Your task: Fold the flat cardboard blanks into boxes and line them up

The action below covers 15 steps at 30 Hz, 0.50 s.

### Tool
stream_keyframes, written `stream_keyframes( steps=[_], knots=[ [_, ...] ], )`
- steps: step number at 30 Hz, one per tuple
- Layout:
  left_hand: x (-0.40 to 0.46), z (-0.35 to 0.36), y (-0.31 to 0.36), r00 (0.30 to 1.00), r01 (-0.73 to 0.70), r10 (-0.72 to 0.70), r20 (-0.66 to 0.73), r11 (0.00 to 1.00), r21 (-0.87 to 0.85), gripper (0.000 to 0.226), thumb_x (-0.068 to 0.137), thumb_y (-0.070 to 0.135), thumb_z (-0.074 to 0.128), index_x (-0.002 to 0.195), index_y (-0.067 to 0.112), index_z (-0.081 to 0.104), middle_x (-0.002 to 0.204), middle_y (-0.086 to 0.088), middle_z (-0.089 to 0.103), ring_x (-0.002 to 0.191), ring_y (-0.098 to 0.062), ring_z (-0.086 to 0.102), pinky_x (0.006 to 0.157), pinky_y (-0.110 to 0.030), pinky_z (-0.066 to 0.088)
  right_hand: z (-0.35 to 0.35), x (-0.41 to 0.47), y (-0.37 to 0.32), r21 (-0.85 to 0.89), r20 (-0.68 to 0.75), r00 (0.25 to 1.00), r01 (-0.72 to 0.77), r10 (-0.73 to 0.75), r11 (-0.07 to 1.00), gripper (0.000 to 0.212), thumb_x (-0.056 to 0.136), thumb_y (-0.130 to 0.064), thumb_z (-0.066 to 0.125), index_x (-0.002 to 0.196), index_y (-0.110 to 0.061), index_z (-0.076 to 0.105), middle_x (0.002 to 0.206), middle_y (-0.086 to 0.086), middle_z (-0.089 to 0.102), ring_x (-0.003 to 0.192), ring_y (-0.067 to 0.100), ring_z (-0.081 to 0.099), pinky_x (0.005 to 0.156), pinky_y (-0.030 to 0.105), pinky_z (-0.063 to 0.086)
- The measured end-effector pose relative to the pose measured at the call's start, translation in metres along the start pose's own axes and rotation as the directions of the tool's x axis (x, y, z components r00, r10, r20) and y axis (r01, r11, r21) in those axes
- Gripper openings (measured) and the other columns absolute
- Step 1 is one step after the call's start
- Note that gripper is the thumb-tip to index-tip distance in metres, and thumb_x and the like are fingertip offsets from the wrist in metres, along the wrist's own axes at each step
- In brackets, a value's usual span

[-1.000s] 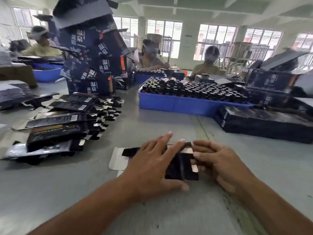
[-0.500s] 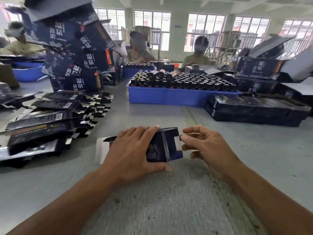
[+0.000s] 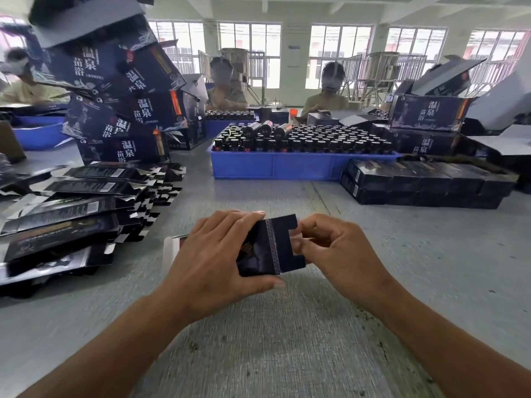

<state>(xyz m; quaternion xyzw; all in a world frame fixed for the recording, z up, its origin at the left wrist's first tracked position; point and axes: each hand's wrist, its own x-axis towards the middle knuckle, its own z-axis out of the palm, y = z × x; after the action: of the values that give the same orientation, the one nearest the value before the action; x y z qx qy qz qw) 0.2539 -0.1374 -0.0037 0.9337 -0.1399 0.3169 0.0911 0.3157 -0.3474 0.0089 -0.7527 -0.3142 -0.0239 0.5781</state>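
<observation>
A dark blue cardboard blank (image 3: 273,248) is partly opened into a box shape at the middle of the grey table. My left hand (image 3: 212,259) grips its body, fingers over the top and thumb underneath. My right hand (image 3: 336,251) pinches an end flap at its right side. A pale flap of the blank (image 3: 171,251) sticks out left of my left hand. Several flat blanks (image 3: 71,211) lie fanned out in piles at the left. Two stacked rows of folded dark boxes (image 3: 425,182) lie at the right.
A blue tray (image 3: 273,168) full of dark bottles stands behind my hands. Large printed boxes (image 3: 120,110) are piled high at the back left, more large boxes (image 3: 431,113) at the back right. Other people sit across the table.
The blank has gone from lying flat under my hands to being lifted and opened up. My right hand has closed onto the end flap.
</observation>
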Motion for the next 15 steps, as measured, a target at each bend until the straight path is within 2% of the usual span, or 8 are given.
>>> stream_keyframes(
  steps=[1,4,7,11,15],
  knots=[
    [-0.0003,-0.0004,0.0003,1.000,-0.006,0.006,0.005,1.000,0.003,0.099,0.071,0.088,0.051,0.143,0.020,0.042,0.132,0.004,0.058,0.121,-0.014,0.049,0.099,-0.038,0.043,-0.0011,0.0003,0.0004,0.008,0.029,1.000,-0.012,0.012,1.000,0.017,0.093,-0.005,0.066,0.100,-0.019,0.074,0.095,-0.009,0.077,0.088,0.007,0.073,0.073,0.021,0.059],
    [-0.0016,-0.0008,0.0002,1.000,-0.008,0.008,0.018,1.000,-0.009,0.101,0.072,0.087,0.051,0.146,0.020,0.041,0.134,0.005,0.057,0.121,-0.011,0.047,0.099,-0.035,0.040,-0.0065,0.0015,0.0023,0.078,0.139,0.986,-0.107,0.096,0.991,0.025,0.094,-0.006,0.066,0.113,-0.022,0.072,0.101,-0.006,0.077,0.093,0.011,0.074,0.079,0.026,0.060],
    [-0.0012,-0.0014,-0.0005,1.000,-0.024,0.024,-0.005,0.999,-0.032,0.095,0.076,0.081,0.055,0.150,0.025,0.037,0.139,0.006,0.052,0.121,-0.011,0.048,0.099,-0.034,0.040,-0.0095,0.0024,0.0042,0.043,0.187,0.976,-0.120,0.110,0.992,0.038,0.090,-0.003,0.071,0.121,-0.025,0.068,0.106,-0.008,0.076,0.093,0.012,0.074,0.075,0.024,0.058],
    [0.0003,-0.0041,0.0006,0.992,-0.119,0.120,-0.023,0.992,0.033,0.078,0.085,0.072,0.052,0.150,0.035,0.033,0.140,-0.002,0.050,0.117,-0.024,0.057,0.094,-0.045,0.051,-0.0052,0.0022,0.0057,0.053,0.135,0.987,-0.093,0.085,0.994,0.029,0.092,-0.015,0.069,0.119,-0.027,0.070,0.103,-0.009,0.077,0.092,0.012,0.074,0.072,0.025,0.059],
    [0.0018,-0.0054,0.0019,0.988,-0.150,0.152,-0.011,0.984,0.096,0.063,0.090,0.061,0.056,0.146,0.039,0.040,0.140,-0.012,0.048,0.118,-0.032,0.056,0.096,-0.050,0.049,-0.0019,0.0019,0.0041,0.031,0.035,0.998,-0.045,0.044,0.999,0.037,0.095,-0.008,0.065,0.123,-0.031,0.067,0.106,-0.005,0.075,0.091,0.012,0.074,0.068,0.024,0.059]
  ],
)
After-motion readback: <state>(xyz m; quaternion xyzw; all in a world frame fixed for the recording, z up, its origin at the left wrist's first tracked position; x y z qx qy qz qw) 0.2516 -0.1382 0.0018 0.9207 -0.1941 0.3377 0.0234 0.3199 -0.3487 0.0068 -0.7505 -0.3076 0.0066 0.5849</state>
